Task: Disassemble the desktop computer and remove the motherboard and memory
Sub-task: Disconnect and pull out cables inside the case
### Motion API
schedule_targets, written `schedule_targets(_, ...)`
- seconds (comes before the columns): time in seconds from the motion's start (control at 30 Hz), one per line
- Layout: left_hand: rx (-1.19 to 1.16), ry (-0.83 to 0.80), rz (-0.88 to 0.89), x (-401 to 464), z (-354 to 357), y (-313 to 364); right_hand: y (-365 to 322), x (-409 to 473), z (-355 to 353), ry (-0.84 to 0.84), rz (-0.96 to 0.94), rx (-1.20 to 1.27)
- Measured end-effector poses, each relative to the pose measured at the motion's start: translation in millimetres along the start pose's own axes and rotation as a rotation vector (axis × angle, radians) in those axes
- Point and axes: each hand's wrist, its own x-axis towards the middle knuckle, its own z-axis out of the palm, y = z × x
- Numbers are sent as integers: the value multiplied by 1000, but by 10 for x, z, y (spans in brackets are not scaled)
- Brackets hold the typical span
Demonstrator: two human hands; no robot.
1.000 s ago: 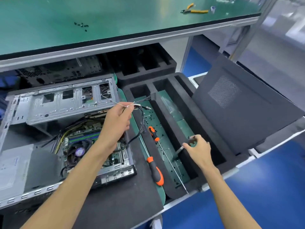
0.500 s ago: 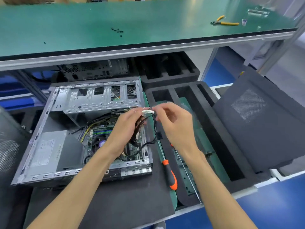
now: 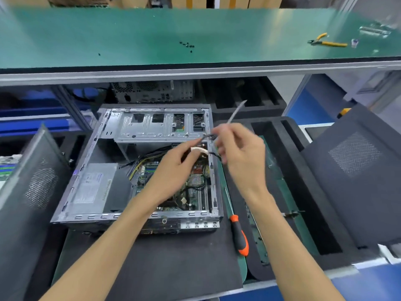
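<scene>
Over the one open computer case (image 3: 138,170), the left hand (image 3: 173,170) is pinching a white connector (image 3: 198,151); the right hand (image 3: 240,153) is gripping a thin strip (image 3: 235,112) (blurred).

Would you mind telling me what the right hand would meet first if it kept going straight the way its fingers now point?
The right hand points up and left, toward the far right corner of the computer case. Most likely it would first meet the metal drive cage there, though depth is unclear and the hand is blurred.
</scene>
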Motion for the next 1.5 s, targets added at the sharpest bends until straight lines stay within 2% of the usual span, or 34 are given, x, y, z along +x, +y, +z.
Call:
schedule_targets(0.07, -45, 44, -47, 19, 0, -26, 44, 58, -213, 93, 21, 20)
schedule_targets(0.17, -104, 89, -76, 63, 79, -33, 278, 95, -525, 155, 84, -224)
schedule_targets(0.27, -152, 63, -80, 148, 208, 24, 591, 32, -776, 114, 183, -495)
schedule_targets(0.37, -211, 10, -113, 229, 355, 65, 809, -89, -924, 63, 311, -602)
schedule_targets(0.5, -278, -22, -145, 266, 500, 89, 823, -175, -975, 82, 366, -574)
schedule_targets(0.6, -393, -51, -211, 263, 498, 111, 691, -168, -908, 116, 338, -393)
schedule_targets(0.77, -756, -94, -299, 298, 338, 129, 409, -138, -497, -96, 322, -175)
schedule_targets(0.9, -937, -115, -306, 299, 201, 145, 385, -111, -197, -254, 212, -263)
schedule_targets(1.0, -904, -139, -329, 264, 111, 117, 364, -104, -32, -299, 192, -330)
schedule_targets(1.2, -704, -49, -349, 215, -51, 34, 393, -126, 193, -384, 126, -400)
schedule_targets(1.33, -493, 71, -377, 224, -241, -116, 409, -156, 231, -278, 219, -195)
schedule_targets(1.43, -495, 66, -387, 229, -364, -211, 423, -130, 275, -187, 331, -58)
schedule_targets(1.5, -460, 90, -376, 243, -431, -280, 414, -106, 301, -130, 476, 79)
